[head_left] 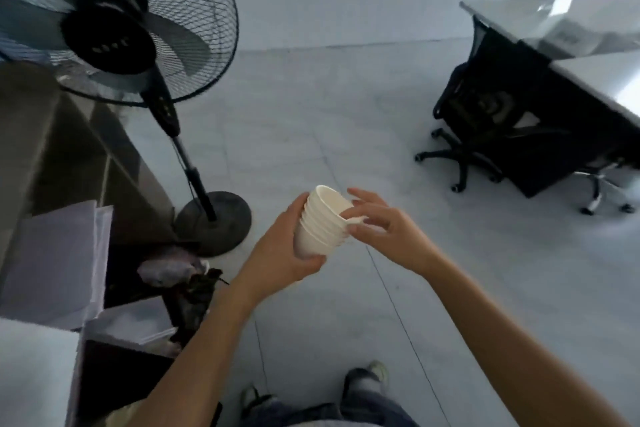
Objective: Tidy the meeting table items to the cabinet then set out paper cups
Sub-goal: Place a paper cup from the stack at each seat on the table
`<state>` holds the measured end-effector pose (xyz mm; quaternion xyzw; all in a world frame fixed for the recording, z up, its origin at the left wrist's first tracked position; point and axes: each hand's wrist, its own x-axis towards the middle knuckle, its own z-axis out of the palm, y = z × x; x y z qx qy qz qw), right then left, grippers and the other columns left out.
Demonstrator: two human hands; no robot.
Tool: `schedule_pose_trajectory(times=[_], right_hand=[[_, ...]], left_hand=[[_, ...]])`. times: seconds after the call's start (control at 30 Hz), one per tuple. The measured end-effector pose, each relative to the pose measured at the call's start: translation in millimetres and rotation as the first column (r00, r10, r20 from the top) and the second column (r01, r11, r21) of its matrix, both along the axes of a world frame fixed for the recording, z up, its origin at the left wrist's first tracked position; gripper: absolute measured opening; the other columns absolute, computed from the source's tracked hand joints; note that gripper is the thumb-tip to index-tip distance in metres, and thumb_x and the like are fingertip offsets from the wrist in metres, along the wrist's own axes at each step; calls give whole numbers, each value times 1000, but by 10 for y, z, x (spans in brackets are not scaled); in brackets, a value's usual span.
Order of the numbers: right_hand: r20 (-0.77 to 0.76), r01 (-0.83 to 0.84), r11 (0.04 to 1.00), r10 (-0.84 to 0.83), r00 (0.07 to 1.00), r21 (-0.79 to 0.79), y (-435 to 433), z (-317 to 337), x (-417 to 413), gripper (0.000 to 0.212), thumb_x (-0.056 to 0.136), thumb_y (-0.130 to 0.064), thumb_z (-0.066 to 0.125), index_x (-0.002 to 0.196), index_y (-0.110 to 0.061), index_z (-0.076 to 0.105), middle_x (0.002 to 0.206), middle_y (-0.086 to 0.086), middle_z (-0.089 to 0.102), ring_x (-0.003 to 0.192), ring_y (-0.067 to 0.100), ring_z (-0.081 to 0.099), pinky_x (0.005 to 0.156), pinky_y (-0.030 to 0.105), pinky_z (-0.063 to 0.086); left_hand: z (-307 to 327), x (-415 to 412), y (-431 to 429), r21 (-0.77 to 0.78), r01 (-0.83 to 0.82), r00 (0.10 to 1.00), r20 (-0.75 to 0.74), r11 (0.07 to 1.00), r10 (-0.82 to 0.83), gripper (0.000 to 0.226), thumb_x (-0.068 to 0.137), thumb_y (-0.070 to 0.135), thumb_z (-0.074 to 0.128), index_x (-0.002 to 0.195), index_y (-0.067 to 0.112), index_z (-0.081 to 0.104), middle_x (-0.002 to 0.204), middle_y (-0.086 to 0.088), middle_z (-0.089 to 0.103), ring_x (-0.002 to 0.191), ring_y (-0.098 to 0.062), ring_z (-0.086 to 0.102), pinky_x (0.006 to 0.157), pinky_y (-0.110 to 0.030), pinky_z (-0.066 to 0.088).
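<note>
Gripping the base of a tilted stack of paper cups [320,218] at the frame's centre, the left hand [282,255] curls round it while the right hand [386,230] pinches its upper rims, a standing fan [114,21] beyond at upper left, the meeting table [595,74] at upper right.

An office is indicated by a long pale meeting table [588,76], under which a black swivel chair [485,114] on castors is tucked. Stacked papers [52,260] are seen at the left, near a pedestal fan [114,28] stood on pale floor tiles [346,97].
</note>
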<state>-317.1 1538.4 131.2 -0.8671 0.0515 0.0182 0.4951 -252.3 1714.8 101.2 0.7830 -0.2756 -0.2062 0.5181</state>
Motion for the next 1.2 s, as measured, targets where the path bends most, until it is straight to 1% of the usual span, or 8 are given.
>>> schedule_pose_trajectory(times=[0.1, 0.2, 0.33, 0.43, 0.67, 0.9, 1.1, 1.2], right_hand=[[75, 115, 976, -103, 992, -185, -601, -38, -403, 13, 83, -8, 61, 91, -13, 68, 125, -9, 46, 118, 11, 44, 86, 6, 32], [125, 217, 936, -189, 974, -277, -1192, -56, -834, 12, 81, -5, 62, 90, -6, 68, 113, 2, 63, 104, 17, 55, 81, 2, 35], [160, 389, 868, -356, 921, -309, -1943, -61, -1399, 12, 80, -4, 61, 90, -5, 67, 92, 6, 68, 85, 17, 59, 79, 22, 46], [133, 455, 836, -436, 890, -305, -2367, -102, -1760, 9, 78, -5, 63, 86, -6, 67, 83, -2, 61, 74, 6, 52, 71, 13, 39], [86, 628, 744, -627, 774, -227, -2933, -286, -2290, 6, 78, -11, 66, 83, -8, 66, 88, 5, 65, 81, 18, 56, 77, 31, 46], [106, 702, 678, -699, 707, -219, -3589, -396, -2211, 9, 79, -11, 66, 86, -6, 65, 103, 4, 62, 90, 9, 49, 78, 10, 37], [115, 745, 642, -738, 664, -180, -4569, -325, -1825, 8, 78, -6, 66, 84, -1, 65, 102, 6, 62, 91, 15, 52, 77, 12, 40], [143, 768, 622, -755, 640, -150, -5103, -204, -1603, 4, 77, -5, 66, 80, -3, 65, 105, -1, 54, 101, 18, 49, 87, 21, 41]], left_hand=[[-85, -160, -653, 65, 104, 994, 9, 992, -105, 81, 62, 31, 68, 124, 57, 25, 123, 15, 48, 106, -12, 53, 77, -39, 57], [-158, -384, -1411, 128, 210, 976, 27, 969, -215, 89, 60, 32, 67, 135, 46, 19, 130, 6, 44, 107, -22, 54, 78, -46, 56], [-171, -780, -2385, 91, 354, 934, 25, 931, -357, 90, 62, 29, 66, 123, 67, 13, 128, 6, 41, 101, -22, 55, 69, -41, 59], [-216, -1019, -2908, 107, 447, 890, 50, 888, -454, 92, 67, 22, 69, 123, 66, 12, 127, 8, 41, 104, -21, 52, 78, -44, 56], [-403, -1328, -3731, 134, 632, 764, 53, 763, -642, 94, 71, 16, 68, 119, 70, 7, 122, 6, 40, 90, -19, 52, 71, -34, 54], [-534, -1188, -4545, 145, 701, 699, 52, 698, -713, 94, 72, 20, 67, 117, 71, 2, 120, 5, 40, 91, -15, 54, 73, -35, 56], [-524, -746, -5502, 108, 704, 701, 56, 702, -711, 92, 72, 16, 68, 114, 70, 7, 121, 5, 44, 88, -14, 56, 61, -27, 57], [-429, -505, -6054, 58, 702, 706, 74, 710, -704, 90, 72, 15, 69, 112, 69, 9, 124, 8, 42, 93, -11, 53, 58, -17, 54]])
